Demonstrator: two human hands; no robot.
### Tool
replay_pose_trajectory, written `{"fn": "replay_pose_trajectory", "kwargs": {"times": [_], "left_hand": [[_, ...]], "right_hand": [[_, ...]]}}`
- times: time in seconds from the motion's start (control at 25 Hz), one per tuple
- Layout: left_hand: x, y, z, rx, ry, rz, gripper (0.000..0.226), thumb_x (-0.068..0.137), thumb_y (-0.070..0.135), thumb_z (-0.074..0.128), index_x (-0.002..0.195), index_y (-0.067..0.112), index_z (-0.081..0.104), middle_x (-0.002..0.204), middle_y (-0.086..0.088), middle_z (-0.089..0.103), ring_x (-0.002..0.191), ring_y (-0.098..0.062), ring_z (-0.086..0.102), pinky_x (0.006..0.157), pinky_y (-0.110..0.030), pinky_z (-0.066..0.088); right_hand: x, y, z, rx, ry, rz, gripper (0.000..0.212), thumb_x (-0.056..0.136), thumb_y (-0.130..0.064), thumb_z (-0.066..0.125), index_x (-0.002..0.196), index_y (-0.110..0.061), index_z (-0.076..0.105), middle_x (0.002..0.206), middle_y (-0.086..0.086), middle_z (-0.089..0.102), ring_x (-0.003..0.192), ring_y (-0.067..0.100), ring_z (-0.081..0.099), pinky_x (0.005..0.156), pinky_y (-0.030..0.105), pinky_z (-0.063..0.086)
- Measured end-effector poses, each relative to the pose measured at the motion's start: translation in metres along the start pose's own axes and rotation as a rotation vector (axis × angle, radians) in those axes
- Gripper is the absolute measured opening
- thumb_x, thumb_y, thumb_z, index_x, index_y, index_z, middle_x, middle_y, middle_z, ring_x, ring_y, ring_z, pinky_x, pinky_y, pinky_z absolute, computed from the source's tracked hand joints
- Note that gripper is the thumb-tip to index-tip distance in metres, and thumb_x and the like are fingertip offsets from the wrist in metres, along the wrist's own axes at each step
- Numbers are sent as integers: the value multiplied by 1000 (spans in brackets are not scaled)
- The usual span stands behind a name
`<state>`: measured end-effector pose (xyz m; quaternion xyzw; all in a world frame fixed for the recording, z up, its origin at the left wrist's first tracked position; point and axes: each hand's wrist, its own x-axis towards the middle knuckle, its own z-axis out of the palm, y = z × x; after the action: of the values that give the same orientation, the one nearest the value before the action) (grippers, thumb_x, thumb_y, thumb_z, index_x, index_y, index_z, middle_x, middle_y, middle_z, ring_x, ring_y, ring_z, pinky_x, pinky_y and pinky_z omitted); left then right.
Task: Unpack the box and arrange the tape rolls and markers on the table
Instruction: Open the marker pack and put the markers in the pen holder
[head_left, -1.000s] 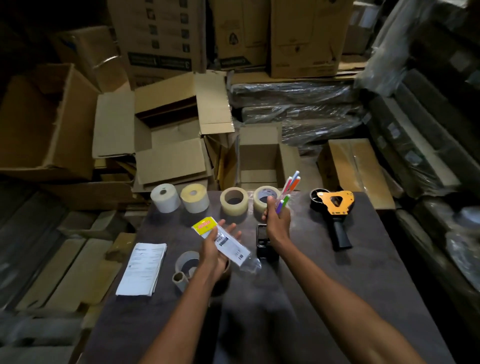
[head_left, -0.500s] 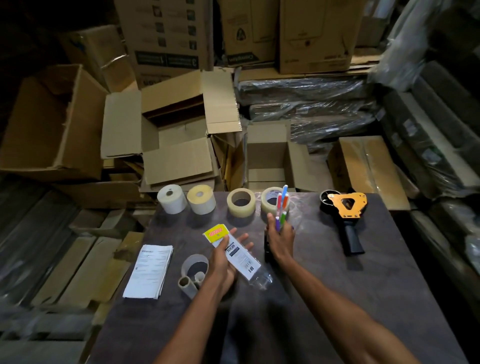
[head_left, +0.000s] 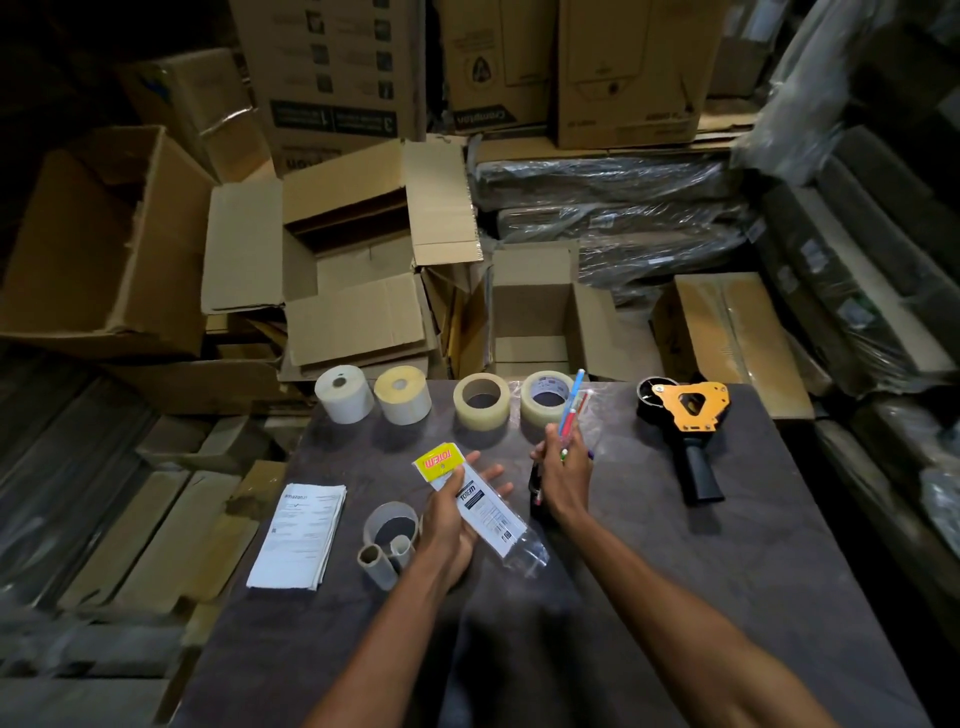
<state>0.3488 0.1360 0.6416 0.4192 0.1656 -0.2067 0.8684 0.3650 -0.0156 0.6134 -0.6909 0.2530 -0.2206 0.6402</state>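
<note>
Markers out of pack, both hands occupied above table (head_left: 779, 597).

Right hand (head_left: 563, 475) grips a bunch of markers (head_left: 570, 410), tips up, fingers curled round them. Left hand (head_left: 449, 519) holds the clear marker pack (head_left: 480, 506), thumb over it, fingers spread beneath. Four tape rolls (head_left: 480, 401) in a row beyond both hands; tape dispenser (head_left: 688, 421) right of the right hand; papers (head_left: 298, 535) and cardboard cores (head_left: 387, 540) left of the left hand.

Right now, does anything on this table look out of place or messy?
Mostly tidy: four rolls line the far edge. The odd spot is the cardboard cores, lying jumbled beside the left hand, which holds the emptied marker packet. The right hand grips the markers.
</note>
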Motion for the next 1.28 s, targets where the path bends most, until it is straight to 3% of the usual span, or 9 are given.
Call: {"fn": "replay_pose_trajectory", "kwargs": {"times": [0.12,0.24,0.36,0.52,0.6,0.72,0.92,1.08,1.28], "left_hand": [[-7,2,1,4,-7,-9,30,103,24,40,121,11,60,105,-18,72,92,-38,69,82,-47,53],[-14,3,3,9,-3,-22,30,103,24,38,119,12,61,108,-19,70,95,-38,67,77,-44,54],[-15,3,1,18,6,-27,30,104,24,38,120,13,61,108,-18,71,95,-38,67,76,-43,55],[-16,2,1,23,6,-26,30,104,24,38,120,13,60,107,-18,70,92,-36,68,78,-44,54],[-16,0,3,25,2,-22,29,104,23,37,118,12,60,105,-18,71,89,-36,69,79,-44,53],[-17,-2,6,22,-9,-29,29,104,23,37,116,12,60,100,-16,72,85,-34,70,80,-44,53],[-18,-6,11,13,-28,-39,29,104,23,37,116,12,60,102,-18,70,84,-34,70,81,-45,53],[-19,-12,9,18,-24,-56,28,104,22,38,115,11,61,99,-18,71,79,-33,71,82,-46,53],[-22,-19,-1,46,-18,-68,28,103,23,39,118,13,60,97,-15,73,79,-32,72,82,-45,54]], "right_hand": [[6,0,1,6,68,17,33,101,-38,46,130,-23,51,78,-2,65,65,-4,61,63,19,52],[13,0,2,6,141,16,43,98,-50,44,134,-28,48,112,-2,67,104,10,64,94,42,54],[23,-1,2,-1,187,29,47,95,-58,42,134,-33,47,125,1,64,116,19,61,100,48,49],[21,-4,-2,-48,161,-3,20,96,-53,46,110,-42,54,100,-2,69,90,17,68,84,47,56],[14,-4,-4,-44,145,-15,13,99,-40,49,103,-31,58,83,-1,67,74,10,66,73,41,57],[10,2,-9,12,131,29,22,99,-34,53,103,-14,63,79,2,67,62,-1,62,64,31,53],[8,2,-13,85,139,138,30,96,-36,57,83,-11,65,71,7,71,63,16,67,66,39,57],[10,2,-10,69,174,113,38,96,-51,43,77,-20,55,67,8,65,59,23,63,63,49,57],[10,-5,-6,18,129,32,36,101,-46,41,89,-16,57,72,4,68,64,11,66,65,36,55]]}}
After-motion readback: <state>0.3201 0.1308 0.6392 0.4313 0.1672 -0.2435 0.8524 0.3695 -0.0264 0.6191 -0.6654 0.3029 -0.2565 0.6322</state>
